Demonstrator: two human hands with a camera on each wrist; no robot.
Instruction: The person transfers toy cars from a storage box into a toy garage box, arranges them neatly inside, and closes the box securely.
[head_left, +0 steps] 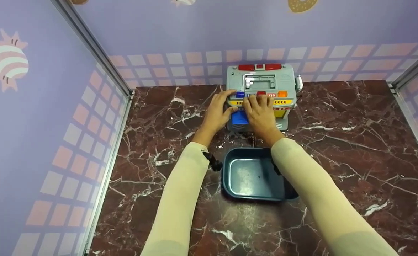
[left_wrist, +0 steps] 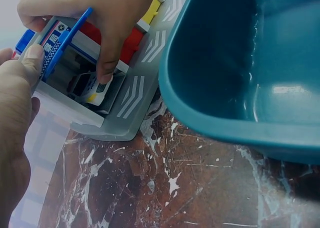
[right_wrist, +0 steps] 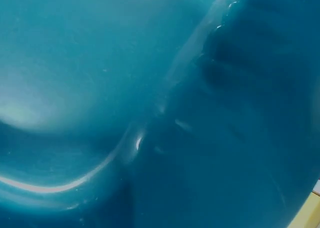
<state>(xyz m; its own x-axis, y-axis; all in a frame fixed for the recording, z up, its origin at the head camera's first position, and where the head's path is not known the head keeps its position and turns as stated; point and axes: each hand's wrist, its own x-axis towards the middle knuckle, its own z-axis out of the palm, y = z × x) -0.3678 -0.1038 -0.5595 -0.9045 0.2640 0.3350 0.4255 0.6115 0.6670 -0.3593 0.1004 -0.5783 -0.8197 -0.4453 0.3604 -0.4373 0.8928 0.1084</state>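
Note:
A grey toy rescue garage [head_left: 285,76] with a red, blue and orange top stands against the back wall. My left hand [head_left: 216,110] grips its left front corner, thumb on the front panel beside the raised blue door [left_wrist: 69,42]. Over the front edge, the fingers of my right hand [head_left: 260,115] rest on the garage's top. In the left wrist view, my right thumb extends down into the left bay and presses on a small white toy car [left_wrist: 95,90] with a yellow patch, partly inside the doorway. The right wrist view shows none of my right hand.
A dark teal plastic tub [head_left: 226,177] sits right in front of the garage, below my forearms, and fills the right wrist view. A white handle [head_left: 299,82] sticks out at the garage's right side. Purple walls [head_left: 194,32] border the marbled table [head_left: 337,160].

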